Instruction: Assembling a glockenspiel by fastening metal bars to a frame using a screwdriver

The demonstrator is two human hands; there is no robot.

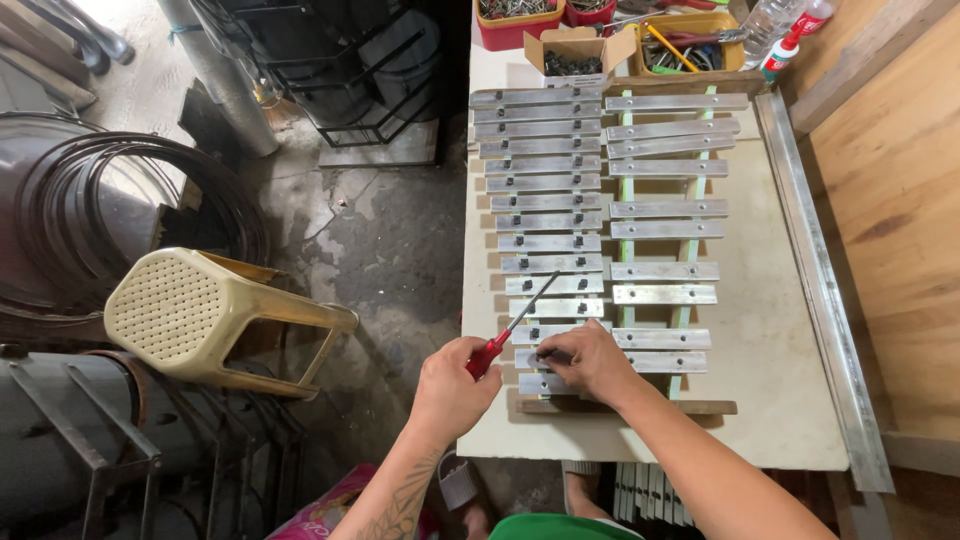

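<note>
At the bottom of the frame, the left hand (452, 388) has its fingers closed around the red handle of a screwdriver (510, 328), whose shaft slants up and to the right over the metal bars. Just beside it, the right hand (590, 360) lies palm down with its fingers pressed on a metal bar (650, 362) near the lower end of a xylophone-like instrument (600, 230); whether those fingers pinch anything small cannot be told. The instrument lies on a pale counter (770, 400), right of centre: two columns of flat grey metal bars run upward across the frame on pale green rails. Left of the counter, low on the floor, a cream plastic stool (190, 315) lies on its side. At the top edge, past the instrument's far end, stand a red bin (515, 30), an open cardboard box (578, 52), a yellow tray (690, 45) of tools and a clear plastic bottle (770, 25).
</note>
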